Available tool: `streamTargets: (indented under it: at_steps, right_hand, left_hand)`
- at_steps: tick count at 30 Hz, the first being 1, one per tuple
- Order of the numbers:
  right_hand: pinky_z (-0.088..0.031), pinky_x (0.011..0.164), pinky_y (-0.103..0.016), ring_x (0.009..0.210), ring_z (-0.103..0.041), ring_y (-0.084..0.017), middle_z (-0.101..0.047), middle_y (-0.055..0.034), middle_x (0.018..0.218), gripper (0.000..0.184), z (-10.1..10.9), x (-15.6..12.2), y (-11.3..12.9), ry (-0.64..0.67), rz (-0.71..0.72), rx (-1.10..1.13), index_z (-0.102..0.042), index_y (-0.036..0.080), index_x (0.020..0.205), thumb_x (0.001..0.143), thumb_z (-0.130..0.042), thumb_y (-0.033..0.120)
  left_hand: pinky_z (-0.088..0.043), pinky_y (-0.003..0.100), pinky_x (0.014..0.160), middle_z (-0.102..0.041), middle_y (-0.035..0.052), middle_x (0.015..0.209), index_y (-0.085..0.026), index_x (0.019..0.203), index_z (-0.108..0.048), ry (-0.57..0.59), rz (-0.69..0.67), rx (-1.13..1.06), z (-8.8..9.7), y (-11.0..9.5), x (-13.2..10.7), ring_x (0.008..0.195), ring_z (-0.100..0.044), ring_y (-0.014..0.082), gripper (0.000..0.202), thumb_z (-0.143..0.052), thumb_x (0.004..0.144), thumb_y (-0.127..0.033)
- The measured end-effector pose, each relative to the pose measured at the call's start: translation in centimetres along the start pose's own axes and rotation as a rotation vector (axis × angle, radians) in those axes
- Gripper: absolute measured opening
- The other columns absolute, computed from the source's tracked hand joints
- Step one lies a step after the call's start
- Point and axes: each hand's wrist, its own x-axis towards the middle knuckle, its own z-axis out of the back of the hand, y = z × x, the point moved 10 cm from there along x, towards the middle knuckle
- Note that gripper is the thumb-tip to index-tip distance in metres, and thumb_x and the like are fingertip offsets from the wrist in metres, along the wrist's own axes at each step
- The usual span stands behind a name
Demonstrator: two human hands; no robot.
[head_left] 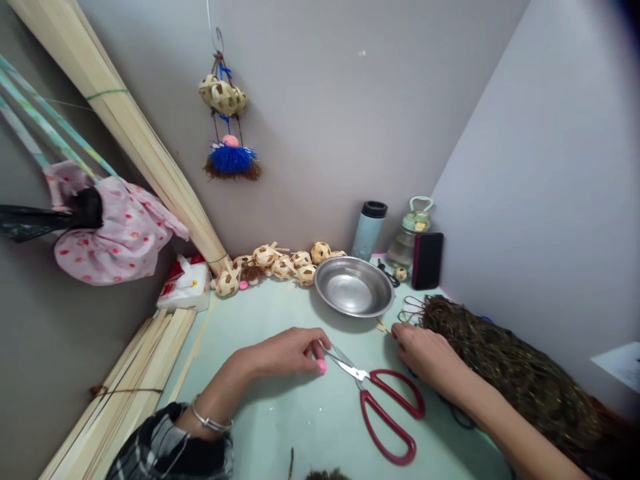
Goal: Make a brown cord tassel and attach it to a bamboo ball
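Note:
My left hand (287, 351) rests on the pale green table (280, 427), fingers curled, with a small pink ball (321, 366) pinched at the fingertips, right beside the blade tips of red-handled scissors (384, 403) lying flat. My right hand (423, 352) reaches toward the edge of a heap of dark brown fibre (505, 363), fingers closed at a thin pale strip (383, 326) near the steel bowl (354, 287). What the right fingers grip is too small to name for certain.
Several woven bamboo balls (280, 263) line the back wall. A tumbler (369, 230), a bottle (410, 235) and a phone (427, 260) stand at the back right. Bamboo strips (130, 380) lie on the left; a tissue pack (186, 285) sits nearby. A woven ornament (227, 127) hangs above.

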Motion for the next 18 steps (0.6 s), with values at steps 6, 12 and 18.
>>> streamTargets:
  at_steps: [6,12,18]
  right_hand:
    - [-0.034,0.06,-0.03,0.086,-0.069,-0.027,-0.067,-0.0122,0.102,0.025,0.8,0.3,0.6,-0.026,0.009,-0.032,-0.063,0.014,0.101,0.092,-0.04,0.011]
    - [-0.036,0.059,-0.028,0.094,-0.066,-0.025,-0.063,-0.0117,0.105,0.024,0.8,1.7,1.9,-0.131,0.079,-0.048,-0.062,0.016,0.102,0.095,-0.04,0.011]
    - [-0.039,0.06,-0.027,0.086,-0.063,-0.023,-0.064,-0.0113,0.096,0.019,1.8,0.6,2.6,-0.15,0.095,0.048,-0.063,0.015,0.087,0.089,-0.044,0.009]
  left_hand:
    - [-0.043,0.029,0.071,-0.067,0.0065,0.1,-0.023,0.106,-0.067,-0.035,-0.016,0.089,0.5,-0.2,-0.2,0.083,-0.057,0.0181,0.032,-0.067,0.075,-0.028]
    - [-0.041,0.028,0.065,-0.069,0.0064,0.095,-0.021,0.104,-0.067,-0.081,-0.013,0.067,1.1,-0.9,-0.6,0.074,-0.057,0.0163,0.028,-0.059,0.077,-0.025]
    - [-0.041,0.029,0.069,-0.064,0.0034,0.081,-0.019,0.095,-0.068,-0.324,-0.086,-0.022,2.2,-3.4,-0.6,0.074,-0.054,0.015,0.019,-0.058,0.083,-0.031]
